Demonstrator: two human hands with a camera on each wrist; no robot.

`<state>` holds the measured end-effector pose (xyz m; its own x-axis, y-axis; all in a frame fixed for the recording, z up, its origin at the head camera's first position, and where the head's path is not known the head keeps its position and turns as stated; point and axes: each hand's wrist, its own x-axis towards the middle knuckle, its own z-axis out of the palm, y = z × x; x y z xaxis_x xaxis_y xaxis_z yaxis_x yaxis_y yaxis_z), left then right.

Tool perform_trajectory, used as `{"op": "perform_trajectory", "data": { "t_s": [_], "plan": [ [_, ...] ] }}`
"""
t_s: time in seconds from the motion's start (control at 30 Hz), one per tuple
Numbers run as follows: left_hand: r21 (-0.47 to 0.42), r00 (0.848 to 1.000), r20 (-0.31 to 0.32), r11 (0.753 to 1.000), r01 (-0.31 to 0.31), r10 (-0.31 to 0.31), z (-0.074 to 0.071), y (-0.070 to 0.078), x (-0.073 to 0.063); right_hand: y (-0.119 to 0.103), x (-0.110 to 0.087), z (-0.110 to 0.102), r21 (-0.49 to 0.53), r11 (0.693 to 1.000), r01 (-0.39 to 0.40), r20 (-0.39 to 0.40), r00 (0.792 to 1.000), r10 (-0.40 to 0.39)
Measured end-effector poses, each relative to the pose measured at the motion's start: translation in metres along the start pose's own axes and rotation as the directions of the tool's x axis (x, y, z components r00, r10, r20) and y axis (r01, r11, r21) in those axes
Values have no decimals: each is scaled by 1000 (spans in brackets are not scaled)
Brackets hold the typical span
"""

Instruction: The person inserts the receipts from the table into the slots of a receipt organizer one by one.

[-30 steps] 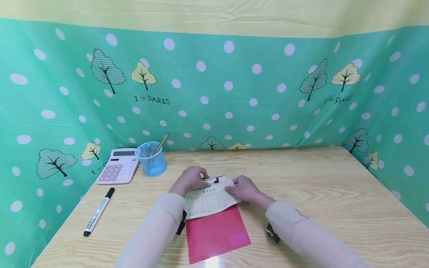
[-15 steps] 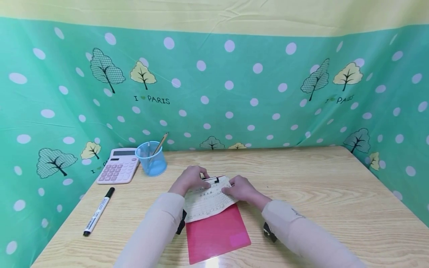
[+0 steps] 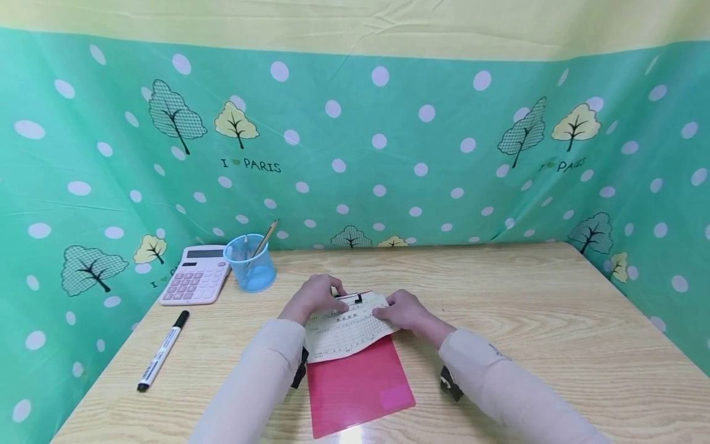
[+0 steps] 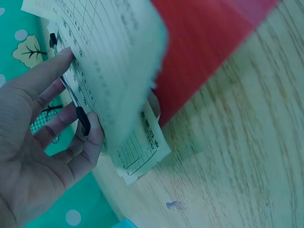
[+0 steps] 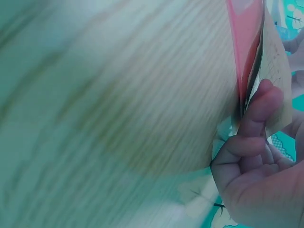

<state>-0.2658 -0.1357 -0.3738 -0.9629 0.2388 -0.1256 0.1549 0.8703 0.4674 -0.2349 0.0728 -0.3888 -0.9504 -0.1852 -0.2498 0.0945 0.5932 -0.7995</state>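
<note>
A red clip folder (image 3: 360, 394) lies on the table in the head view, with a metal clip (image 4: 71, 90) with black ends at its top. Over its upper half lie cream printed form sheets (image 3: 349, 336), whose lower edge lifts and bends. My left hand (image 3: 317, 299) grips the clip, thumb in front and fingers curled behind, as the left wrist view shows. At the sheets' right edge my right hand (image 3: 407, 310) pinches the paper between thumb and fingers. In the right wrist view its fingers (image 5: 268, 102) sit at the edge of the sheets and folder.
To the left lies a black-capped white marker (image 3: 163, 351). Behind it are a pink calculator (image 3: 196, 275) and a blue mesh pen cup (image 3: 252, 265) with pencils. A patterned cloth (image 3: 355, 154) rises at the table's (image 3: 554, 308) back.
My right hand shifts slightly left with the sheets, then back to the right. The sheets' lower edge dips and rises again. My left hand stays at the clip.
</note>
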Motion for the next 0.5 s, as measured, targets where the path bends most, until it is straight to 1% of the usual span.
{"op": "perform_trajectory", "data": {
  "t_s": [0.13, 0.23, 0.37, 0.5],
  "plan": [
    [3, 1000, 0, 1000, 2, -2, 0, 0, 0, 1, 2, 0, -19, 1000, -16, -29, 999, 15],
    [1, 1000, 0, 1000, -2, 2, 0, 0, 0, 0, 3, 2, -14, 1000, -20, -44, 999, 20],
    [-7, 1000, 3, 1000, -3, 3, 0, 1, -1, -2, 3, 5, -25, 1000, -13, -55, 998, 12],
    [-9, 1000, 7, 1000, -5, 5, 0, 0, -1, -4, 3, 10, -61, 998, -3, -67, 998, -2]
  ]
}}
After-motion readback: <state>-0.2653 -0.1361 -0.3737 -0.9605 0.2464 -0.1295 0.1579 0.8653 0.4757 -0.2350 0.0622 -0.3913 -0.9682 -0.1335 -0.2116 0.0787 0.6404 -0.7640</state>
